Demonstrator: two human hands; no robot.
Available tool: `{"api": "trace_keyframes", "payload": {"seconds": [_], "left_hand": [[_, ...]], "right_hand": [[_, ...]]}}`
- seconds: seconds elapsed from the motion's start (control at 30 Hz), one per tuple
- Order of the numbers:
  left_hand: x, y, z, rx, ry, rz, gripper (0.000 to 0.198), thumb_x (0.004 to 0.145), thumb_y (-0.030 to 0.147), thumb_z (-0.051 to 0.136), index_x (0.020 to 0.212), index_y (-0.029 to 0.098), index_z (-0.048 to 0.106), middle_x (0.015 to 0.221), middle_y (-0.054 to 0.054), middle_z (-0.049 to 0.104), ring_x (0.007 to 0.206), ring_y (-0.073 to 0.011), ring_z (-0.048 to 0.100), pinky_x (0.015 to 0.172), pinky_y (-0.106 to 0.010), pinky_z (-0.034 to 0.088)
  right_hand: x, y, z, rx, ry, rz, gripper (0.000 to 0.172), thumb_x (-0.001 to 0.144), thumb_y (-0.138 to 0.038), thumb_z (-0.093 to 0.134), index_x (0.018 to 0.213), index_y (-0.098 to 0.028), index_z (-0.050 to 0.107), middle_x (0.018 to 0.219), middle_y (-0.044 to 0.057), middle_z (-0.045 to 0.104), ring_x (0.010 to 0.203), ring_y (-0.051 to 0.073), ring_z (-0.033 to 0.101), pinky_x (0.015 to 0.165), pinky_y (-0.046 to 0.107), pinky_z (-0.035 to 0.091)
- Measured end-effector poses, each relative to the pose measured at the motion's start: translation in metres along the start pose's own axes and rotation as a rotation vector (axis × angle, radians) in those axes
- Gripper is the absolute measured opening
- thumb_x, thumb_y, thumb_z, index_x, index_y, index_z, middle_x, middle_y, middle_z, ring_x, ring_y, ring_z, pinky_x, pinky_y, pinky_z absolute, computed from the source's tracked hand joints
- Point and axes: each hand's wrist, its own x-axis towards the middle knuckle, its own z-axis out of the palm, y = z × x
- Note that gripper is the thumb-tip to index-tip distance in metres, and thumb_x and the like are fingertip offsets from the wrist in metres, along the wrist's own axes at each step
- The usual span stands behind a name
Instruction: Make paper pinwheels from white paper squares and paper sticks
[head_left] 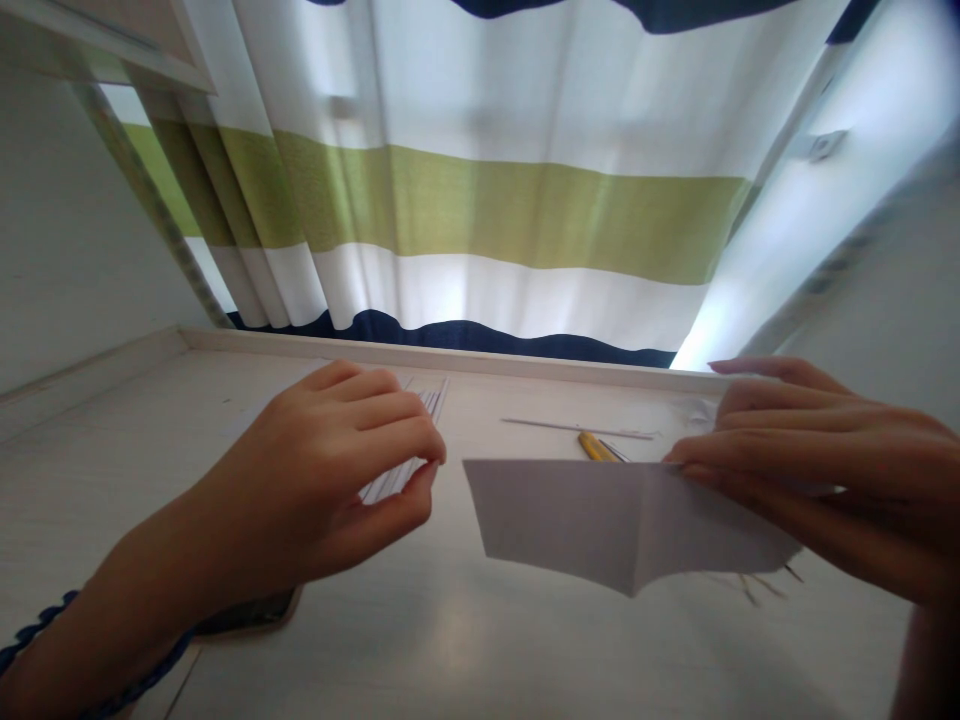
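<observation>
A white sheet of paper [555, 510] with a crease down it hangs over the desk, its top edge level. My right hand [810, 450] pinches its upper right part between thumb and fingers. To the left of the paper, and apart from it, my left hand [352, 460] has thumb and index fingertip pressed together; whether anything tiny is between them is hidden. Behind that hand lie several thin white strips or sticks [394, 482], partly covered. Beyond the paper's top edge a yellow-handled tool [596, 447] shows in part, near a thin stick [577, 429].
The pale desk [420, 640] has a raised rim [450, 357] at the back, below a striped curtain [525, 210]. A dark flat object [251, 613] lies under my left wrist. Small thin sticks [750, 588] poke out below the paper at right. Crumpled clear plastic [697, 410] is near my right hand.
</observation>
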Motion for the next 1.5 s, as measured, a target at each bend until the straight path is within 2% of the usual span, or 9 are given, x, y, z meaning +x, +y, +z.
{"api": "trace_keyframes", "payload": {"seconds": [0.13,0.33,0.43,0.5,0.57,0.77,1.0,1.17,1.5], "left_hand": [[0.002,0.004,0.005,0.002,0.075,-0.054,0.012,0.077,0.017,0.05,0.088,0.017,0.057,0.084,-0.003,0.06,0.08,-0.0181,0.052,0.073,-0.032,0.039],[0.01,0.034,0.023,-0.032,0.111,0.001,0.029,0.081,0.026,0.053,0.108,0.016,0.052,0.11,-0.006,0.058,0.103,-0.0209,0.049,0.09,-0.037,0.034],[0.011,0.041,0.028,-0.058,0.102,0.016,0.014,0.086,0.021,0.046,0.09,0.017,0.059,0.091,-0.002,0.065,0.089,-0.0166,0.055,0.091,-0.037,0.033],[0.011,0.042,0.031,-0.074,0.082,0.021,0.021,0.088,0.019,0.042,0.076,0.017,0.059,0.074,0.0,0.064,0.074,-0.0135,0.056,0.089,-0.036,0.034],[0.01,0.041,0.033,-0.063,0.087,0.034,0.023,0.088,0.02,0.041,0.073,0.016,0.058,0.068,0.001,0.061,0.066,-0.0126,0.054,0.085,-0.036,0.036],[0.009,0.044,0.039,-0.007,0.074,0.08,0.026,0.089,0.02,0.04,0.068,0.015,0.055,0.064,0.001,0.057,0.062,-0.0123,0.049,0.078,-0.036,0.037],[0.008,0.043,0.037,-0.021,0.051,0.081,0.023,0.088,0.016,0.04,0.07,0.015,0.055,0.066,0.0,0.056,0.063,-0.0132,0.045,0.077,-0.036,0.035],[0.007,0.041,0.036,-0.023,0.016,0.12,0.022,0.087,0.013,0.04,0.073,0.015,0.056,0.069,0.0,0.057,0.067,-0.0141,0.045,0.077,-0.037,0.033],[0.007,0.038,0.028,0.003,0.037,0.117,0.021,0.085,0.01,0.041,0.076,0.018,0.058,0.067,0.001,0.058,0.067,-0.0146,0.043,0.077,-0.037,0.031]], "right_hand": [[0.004,-0.001,0.006,-0.016,0.015,0.006,0.02,0.079,-0.012,0.052,0.091,-0.026,0.059,0.067,-0.001,0.056,0.065,0.015,0.052,0.079,0.037,0.036],[0.021,-0.029,0.032,0.008,-0.031,-0.059,0.014,0.082,-0.018,0.052,0.091,-0.025,0.061,0.065,-0.003,0.057,0.064,0.012,0.049,0.087,0.04,0.032],[0.025,-0.04,0.038,0.007,-0.027,-0.038,0.017,0.083,-0.016,0.049,0.091,-0.024,0.062,0.063,-0.003,0.058,0.063,0.012,0.049,0.089,0.04,0.031],[0.026,-0.043,0.041,-0.016,-0.019,-0.025,0.018,0.083,-0.015,0.049,0.091,-0.023,0.062,0.063,-0.003,0.058,0.062,0.012,0.05,0.092,0.041,0.03],[0.028,-0.045,0.044,-0.04,-0.003,-0.018,0.017,0.082,-0.015,0.05,0.092,-0.023,0.062,0.065,-0.003,0.059,0.065,0.013,0.052,0.094,0.042,0.028],[0.03,-0.054,0.055,0.038,-0.027,0.013,0.015,0.082,-0.011,0.049,0.076,-0.019,0.06,0.063,-0.002,0.058,0.066,0.012,0.051,0.095,0.038,0.028],[0.029,-0.059,0.056,0.07,-0.036,0.045,0.011,0.08,-0.015,0.05,0.072,-0.019,0.057,0.062,-0.003,0.056,0.064,0.012,0.049,0.089,0.038,0.031],[0.028,-0.057,0.054,0.127,-0.066,0.039,0.009,0.077,-0.017,0.054,0.069,-0.02,0.057,0.061,-0.004,0.056,0.064,0.012,0.048,0.088,0.036,0.031],[0.029,-0.047,0.05,0.107,-0.042,0.024,0.01,0.073,-0.014,0.055,0.066,-0.02,0.06,0.058,-0.003,0.055,0.061,0.012,0.048,0.081,0.033,0.036]]}}
